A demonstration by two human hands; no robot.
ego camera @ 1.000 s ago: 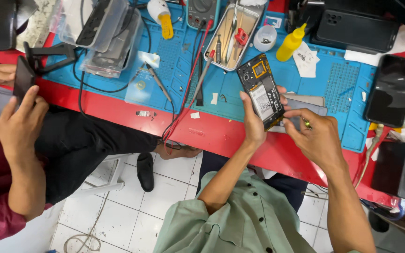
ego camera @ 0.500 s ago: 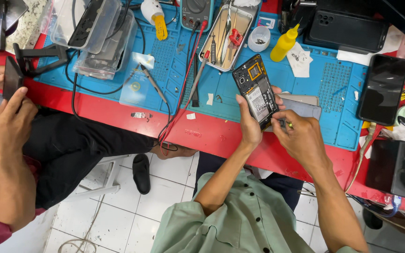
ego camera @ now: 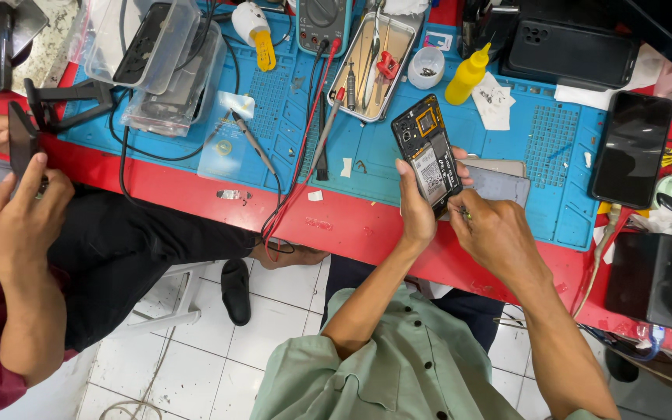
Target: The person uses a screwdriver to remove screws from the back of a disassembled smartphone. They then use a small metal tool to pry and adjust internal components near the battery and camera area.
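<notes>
My left hand (ego camera: 415,208) grips an opened phone (ego camera: 426,152) with its back cover off, circuit board and battery showing, tilted over the blue work mat (ego camera: 289,117). My right hand (ego camera: 495,233) is closed at the phone's lower end, pinching a small tool whose tip touches the phone; the tool is mostly hidden by my fingers. Two flat grey phone parts (ego camera: 499,180) lie on the mat just right of the phone.
A metal tray of tools (ego camera: 372,66), yellow squeeze bottle (ego camera: 467,75), multimeter (ego camera: 322,17) with red leads, clear plastic boxes (ego camera: 161,66) and dark phones (ego camera: 631,148) sit on the red bench. Another person's hand (ego camera: 25,210) holds a phone (ego camera: 22,140) at left.
The view has drifted slightly, so the bench sits higher in frame. My hands and the opened phone stay together; my right hand has closed in on the phone's lower end.
</notes>
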